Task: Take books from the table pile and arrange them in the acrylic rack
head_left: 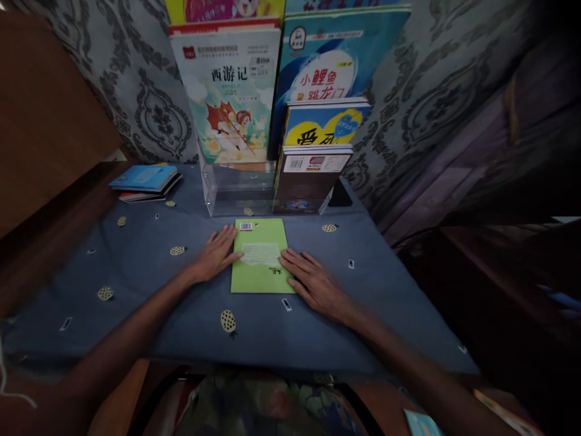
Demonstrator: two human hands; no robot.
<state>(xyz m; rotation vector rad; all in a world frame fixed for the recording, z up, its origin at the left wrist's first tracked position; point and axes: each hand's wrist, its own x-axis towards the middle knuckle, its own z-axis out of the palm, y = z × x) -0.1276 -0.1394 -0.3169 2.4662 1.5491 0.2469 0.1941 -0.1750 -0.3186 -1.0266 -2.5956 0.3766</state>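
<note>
A thin green book lies flat on the blue-grey tablecloth, its barcode at the far left corner. My left hand rests beside its left edge, fingers stretched out, the thumb reaching onto the cover. On the other side, my right hand lies with extended fingers, their tips touching the book's right edge. Neither hand is wrapped round anything. Just beyond the book stands a clear acrylic book rack with several upright books in it.
The rack holds a white-and-teal book, a blue book, a yellow-and-blue book and a dark book. A small stack of books lies at the back left. A black flat object sits behind the rack's right side. Patterned curtains hang behind.
</note>
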